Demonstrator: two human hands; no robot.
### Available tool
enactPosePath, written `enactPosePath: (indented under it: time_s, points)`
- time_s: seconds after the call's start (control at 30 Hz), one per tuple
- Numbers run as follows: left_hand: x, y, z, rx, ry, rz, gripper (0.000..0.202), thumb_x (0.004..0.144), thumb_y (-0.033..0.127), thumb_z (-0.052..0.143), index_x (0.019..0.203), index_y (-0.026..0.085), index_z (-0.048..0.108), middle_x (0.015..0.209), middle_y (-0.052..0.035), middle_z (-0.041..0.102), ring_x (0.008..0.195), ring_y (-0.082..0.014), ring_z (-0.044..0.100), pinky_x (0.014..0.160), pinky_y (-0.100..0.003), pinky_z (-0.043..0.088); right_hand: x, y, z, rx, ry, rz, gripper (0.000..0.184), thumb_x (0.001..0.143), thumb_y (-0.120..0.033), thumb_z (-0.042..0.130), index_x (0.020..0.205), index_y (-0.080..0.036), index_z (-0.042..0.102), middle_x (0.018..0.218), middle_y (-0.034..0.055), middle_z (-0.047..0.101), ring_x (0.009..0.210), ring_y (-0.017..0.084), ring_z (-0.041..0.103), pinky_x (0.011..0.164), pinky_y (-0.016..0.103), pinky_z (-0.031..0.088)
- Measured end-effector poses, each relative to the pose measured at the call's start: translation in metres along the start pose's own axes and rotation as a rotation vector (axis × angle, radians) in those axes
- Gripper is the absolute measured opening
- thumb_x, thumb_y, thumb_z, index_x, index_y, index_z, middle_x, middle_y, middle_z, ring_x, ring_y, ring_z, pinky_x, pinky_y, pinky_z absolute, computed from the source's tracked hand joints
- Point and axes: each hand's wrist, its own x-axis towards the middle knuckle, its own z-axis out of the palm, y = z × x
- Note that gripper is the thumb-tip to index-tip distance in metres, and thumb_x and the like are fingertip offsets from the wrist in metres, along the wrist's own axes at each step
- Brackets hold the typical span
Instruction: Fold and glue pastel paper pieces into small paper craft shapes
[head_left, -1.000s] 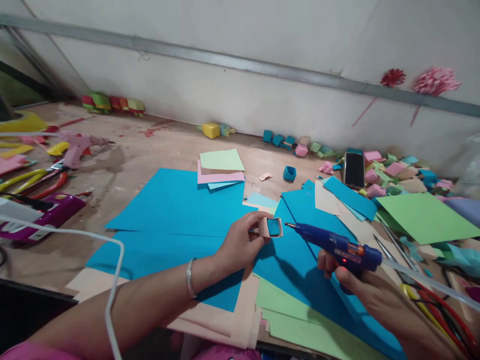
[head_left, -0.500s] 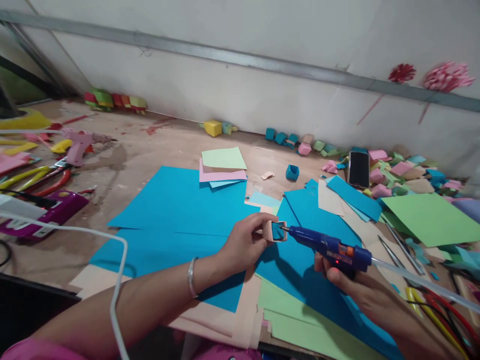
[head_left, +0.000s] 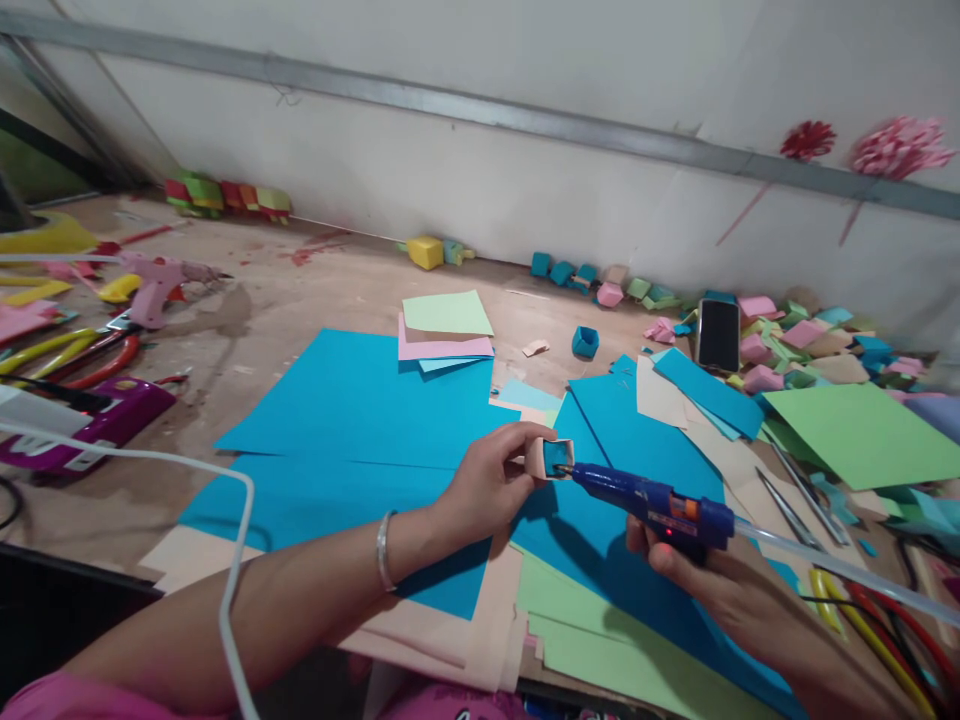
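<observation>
Between the fingers of my left hand [head_left: 487, 480] is a small peach paper box [head_left: 535, 459], its open side facing right and blue paper showing inside. My right hand [head_left: 712, 585] grips a blue hot glue gun [head_left: 652, 500], with a red light lit and a clear glue stick [head_left: 832, 565] running out of its back. The gun's metal nozzle is at the box's opening, near the lower edge. Both hands are above blue paper sheets [head_left: 360, 400]. A small open blue paper box [head_left: 585, 342] stands on the table beyond them.
Finished paper blocks [head_left: 562, 273] line the wall. A phone [head_left: 718, 335] lies by a heap of folded paper pieces [head_left: 802, 335]. Tweezers [head_left: 806, 490] and scissors [head_left: 885, 630] are at right. A pink glue gun [head_left: 154, 290] stands left; a white cable [head_left: 244, 540] crosses my left forearm.
The glue gun's nozzle has shifted slightly left and down, from the middle of the box's opening to its lower edge. My left hand holds the box in nearly the same place.
</observation>
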Motion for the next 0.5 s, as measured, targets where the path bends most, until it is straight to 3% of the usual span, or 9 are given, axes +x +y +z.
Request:
enactPosePath:
  time_s: [0.3, 0.5]
  points:
    - [-0.0014, 0.0017, 0.0021, -0.056, -0.031, -0.026, 0.037, 0.075, 0.011, 0.059, 0.110, 0.018, 0.062, 0.114, -0.0094, 0.062, 0.102, -0.0226, 0.064, 0.080, -0.033, 0.058, 0.0028, -0.0038, -0.0013, 0.014, 0.047, -0.024, 0.038, 0.084, -0.052, 0.059, 0.098, -0.019, 0.071, 0.097, 0.0082, 0.071, 0.087, 0.023, 0.065, 0.070, 0.031, 0.055]
    - [-0.0012, 0.0004, 0.0004, -0.024, -0.020, -0.039, 0.038, 0.073, 0.010, 0.060, 0.110, 0.018, 0.063, 0.115, -0.0092, 0.061, 0.101, -0.0217, 0.063, 0.074, -0.029, 0.057, -0.0003, -0.0054, 0.0000, -0.027, 0.026, -0.035, 0.036, 0.084, -0.054, 0.058, 0.091, -0.021, 0.071, 0.087, 0.0067, 0.071, 0.079, 0.021, 0.065, 0.063, 0.027, 0.055]
